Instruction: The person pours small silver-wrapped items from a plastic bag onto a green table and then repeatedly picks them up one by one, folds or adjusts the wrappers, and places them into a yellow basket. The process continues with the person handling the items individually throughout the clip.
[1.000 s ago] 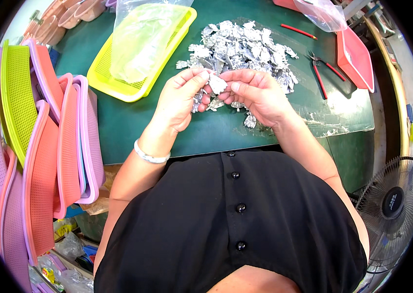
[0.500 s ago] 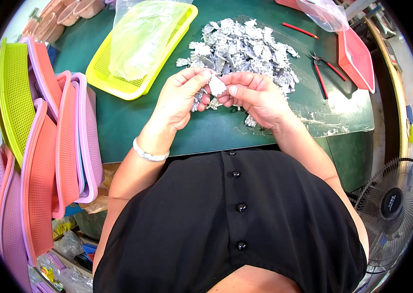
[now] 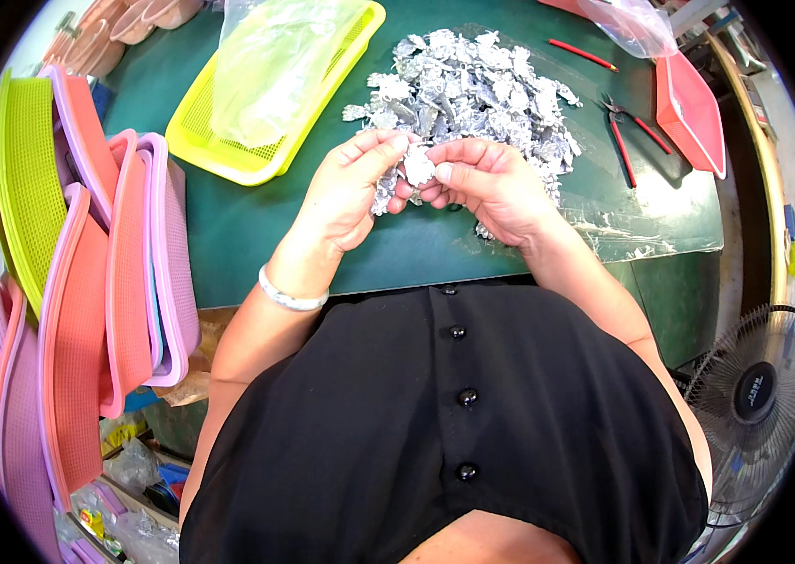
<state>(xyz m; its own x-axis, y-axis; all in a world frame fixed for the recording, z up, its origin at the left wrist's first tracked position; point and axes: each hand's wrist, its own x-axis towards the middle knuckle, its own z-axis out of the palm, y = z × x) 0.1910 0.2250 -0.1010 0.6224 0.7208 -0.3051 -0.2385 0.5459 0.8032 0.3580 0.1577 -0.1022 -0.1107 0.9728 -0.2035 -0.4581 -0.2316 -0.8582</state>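
Nearest me, the green table's (image 3: 275, 230) front edge runs just ahead of the black buttoned top (image 3: 397, 395); a loose fold could, I judge, sweep off anything lying close to it. The pale bracelet (image 3: 290, 290) sits clear of the tabletop contents, so I expect no snag there.

Further out, I have the left hand (image 3: 350, 188) and right hand (image 3: 501, 193) meeting, thumbs and fingertips pinching one silvery cast-metal piece (image 3: 419, 166) between them, in front of the heap. The pinch is small; if either thumb slides, the piece could drop among its look-alikes and be lost. Its outline looks ragged, so pressing hard could nick bare skin. More silvery metal shows beneath the left fingers; whether they hold it too, I cannot tell.

Just beyond, the heap of metal pieces (image 3: 482, 94) is loosely stacked, and a knuckle pushed forward might start a slide. To its left, the clear plastic bag (image 3: 271, 80) lies over the lime-yellow mesh basket (image 3: 249, 175) and could catch a straying wrist. On the right, the red-handled pliers (image 3: 615, 110) lie spread open; a wide swing of the right forearm might knock them toward the pink tray (image 3: 689, 113).
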